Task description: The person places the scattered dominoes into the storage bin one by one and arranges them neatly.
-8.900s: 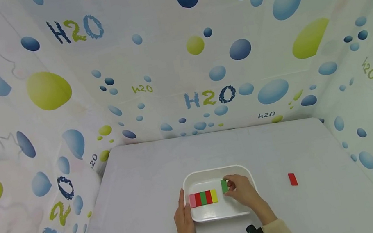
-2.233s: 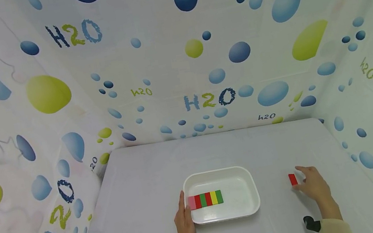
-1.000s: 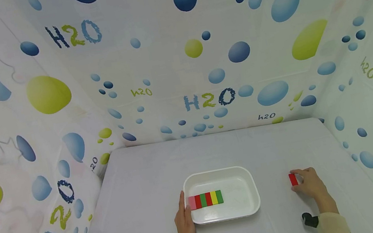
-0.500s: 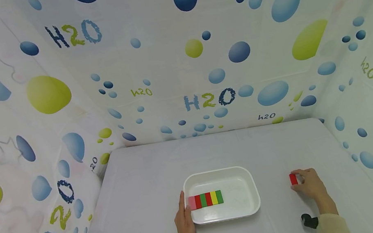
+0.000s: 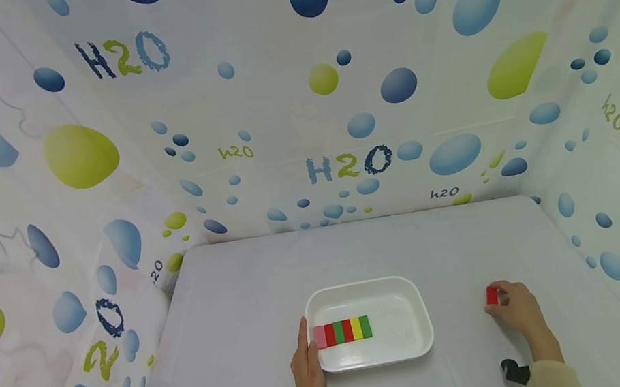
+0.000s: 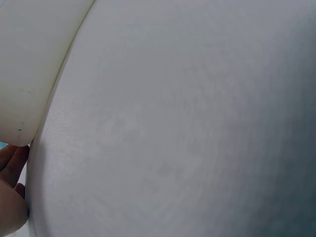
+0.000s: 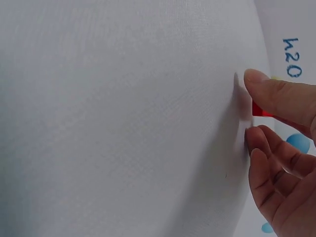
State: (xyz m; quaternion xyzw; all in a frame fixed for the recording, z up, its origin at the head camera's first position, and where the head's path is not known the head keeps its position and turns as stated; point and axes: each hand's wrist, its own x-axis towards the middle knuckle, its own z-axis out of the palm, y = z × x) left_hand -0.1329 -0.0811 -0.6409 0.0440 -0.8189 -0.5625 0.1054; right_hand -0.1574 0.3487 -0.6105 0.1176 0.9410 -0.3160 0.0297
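At the right of the head view my right hand (image 5: 520,310) pinches a small red block (image 5: 492,295) between thumb and fingers. In the right wrist view only a corner of the red block (image 7: 260,110) shows beneath the thumb. My left hand (image 5: 307,368) holds the left side of a white tray (image 5: 407,342), its fingers along the outer wall and its thumb at the rim. Inside the tray lies a row of touching blocks, from a pink block (image 5: 319,337) at the left wall to a green block (image 5: 365,327) at the right end, with red, green and yellow between.
The tray stands on a table covered in pale cloth (image 5: 230,304). Behind and beside it hang white sheets printed with blue and green drops (image 5: 455,154). A small black device (image 5: 514,372) sits at the right wrist, by the cream sleeve (image 5: 554,380).
My right hand has added the green block to the row's right end, moved right and taken hold of the red block, which has just shifted slightly right. The left hand has stayed at the tray.
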